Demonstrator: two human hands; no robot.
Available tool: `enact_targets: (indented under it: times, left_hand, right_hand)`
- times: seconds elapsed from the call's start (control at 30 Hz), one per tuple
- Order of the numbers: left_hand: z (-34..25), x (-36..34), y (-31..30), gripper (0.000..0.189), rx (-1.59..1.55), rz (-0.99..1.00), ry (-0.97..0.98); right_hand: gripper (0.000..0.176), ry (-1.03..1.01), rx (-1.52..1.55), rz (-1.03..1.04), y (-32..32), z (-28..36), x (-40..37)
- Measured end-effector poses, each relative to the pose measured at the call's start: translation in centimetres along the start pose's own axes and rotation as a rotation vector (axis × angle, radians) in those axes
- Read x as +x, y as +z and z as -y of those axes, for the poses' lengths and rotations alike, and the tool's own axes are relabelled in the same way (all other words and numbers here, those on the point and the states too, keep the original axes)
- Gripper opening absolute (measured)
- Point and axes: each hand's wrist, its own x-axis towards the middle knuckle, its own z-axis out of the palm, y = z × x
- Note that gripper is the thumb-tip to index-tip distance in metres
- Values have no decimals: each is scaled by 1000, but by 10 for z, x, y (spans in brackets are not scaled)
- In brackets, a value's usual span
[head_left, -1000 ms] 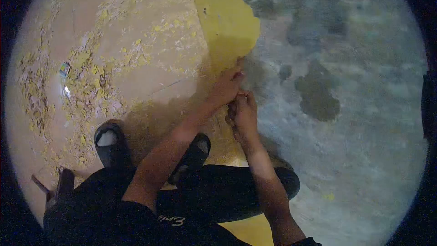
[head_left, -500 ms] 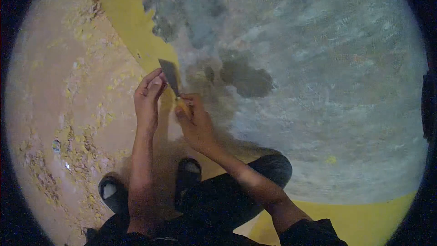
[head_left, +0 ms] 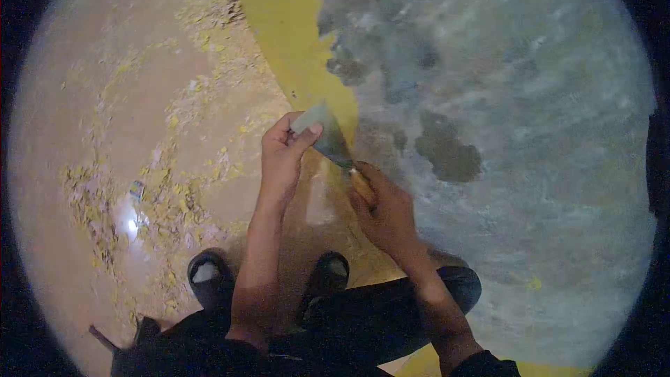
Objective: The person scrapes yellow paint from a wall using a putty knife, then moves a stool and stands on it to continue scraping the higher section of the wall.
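Observation:
My right hand (head_left: 382, 211) grips the wooden handle of a scraper (head_left: 333, 144), whose flat metal blade points up and to the left. My left hand (head_left: 285, 152) pinches the tip of that blade between thumb and fingers. Both hands are raised in front of a wall (head_left: 530, 132) where yellow paint (head_left: 296, 49) has been scraped away to bare grey plaster. The blade is off the wall surface.
Yellow paint flakes (head_left: 174, 195) litter the brown floor at the left. My two dark shoes (head_left: 209, 281) stand below the hands, with my black trousers (head_left: 377, 314) beneath. A small bright object (head_left: 134, 192) lies among the flakes.
A second ago both hands were pressed at the paint edge on the wall. They have since lifted off, and the left fingers moved onto the scraper's blade tip; the view has shifted.

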Motion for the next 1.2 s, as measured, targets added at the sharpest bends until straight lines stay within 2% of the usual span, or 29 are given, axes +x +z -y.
enact_targets:
  times: [0.03,0.1,0.17,0.23,0.27,0.3,0.33,0.37,0.4,0.43,0.47,0.53,0.6,0.67,0.73,0.8,0.83,0.87,0.9,0.93,0.97,1.0,1.03,1.07,1.13,1.17,1.2]
  left_hand:
    - [-2,-2,-2,29,8,-35,7]
    - [-5,-6,-8,16,-261,-183,-84]
    - [37,5,-50,12,-874,-116,-123]
    - [13,-2,-39,20,-384,-420,-82]
    - [20,-4,-42,24,-336,-426,-72]
    - [31,-7,-43,28,-288,-420,-74]
    - [42,-9,-43,30,-328,-418,-81]
    - [53,-11,-43,33,-364,-407,-92]
    - [62,-14,-39,33,-345,-424,-98]
    - [71,-20,-33,34,-446,-445,-188]
    - [77,-22,-26,35,-561,-467,-269]
    - [90,-22,-20,35,-493,-486,-270]
    - [84,-36,-26,35,-418,-536,-266]
    - [60,-72,-49,32,-462,-754,-24]
    - [42,-131,-89,26,-364,-860,-250]
    - [2,-180,-108,22,45,-963,-167]
    - [1,-201,-104,22,56,-1003,-170]
    - [3,-229,-96,22,-58,-1249,-91]
    - [-3,-255,-82,22,-165,-1494,10]
    - [-7,-277,-60,21,-14,-1568,-77]
    - [-12,-287,-36,21,136,-1631,-169]
    - [-33,-287,-9,20,-176,-1704,-78]
    - [-37,-299,12,27,-177,-1623,3]
    - [-64,-292,31,25,-265,-1670,56]
    - [-131,-273,76,23,-382,-1721,125]
    - [-159,-270,96,20,-378,-1681,168]
    - [-183,-273,109,18,-375,-1646,211]
  right_hand:
    - [43,-8,-49,67,-6,6,-1]
    - [41,-125,-133,108,-28,15,-9]
    - [34,165,-85,279,-63,52,-18]
    - [41,242,-288,445,-86,58,-30]
    - [41,207,-272,486,-84,64,-28]
    - [33,234,-350,452,-79,70,-29]
    - [26,266,-427,410,-74,74,-27]
    - [26,260,-406,430,-68,75,-19]
    - [23,200,-435,542,-63,77,-9]
    - [22,135,-471,659,-58,79,-2]
    - [22,126,-471,682,-56,83,4]
    - [24,-21,-510,594,-50,100,20]
    - [24,-41,-535,699,-47,112,35]
    - [24,-33,-548,867,-40,125,43]
    - [24,-30,-559,1033,-37,137,41]
    - [25,-52,-608,1050,-37,162,42]
    - [27,-54,-669,1020,-40,173,40]
    - [27,-91,-657,1051,-40,170,37]
    - [28,47,-468,1075,-32,155,34]
    - [31,189,-284,1101,-23,141,29]
    - [31,84,-114,1063,-13,127,22]
    - [31,-5,48,1015,-13,134,13]
    - [31,85,113,1034,-14,146,9]
    - [31,174,171,1042,-16,170,9]
    - [17,-119,477,816,9,150,-20]
    - [17,-143,474,826,13,151,-28]
    - [18,224,550,1049,15,158,-34]
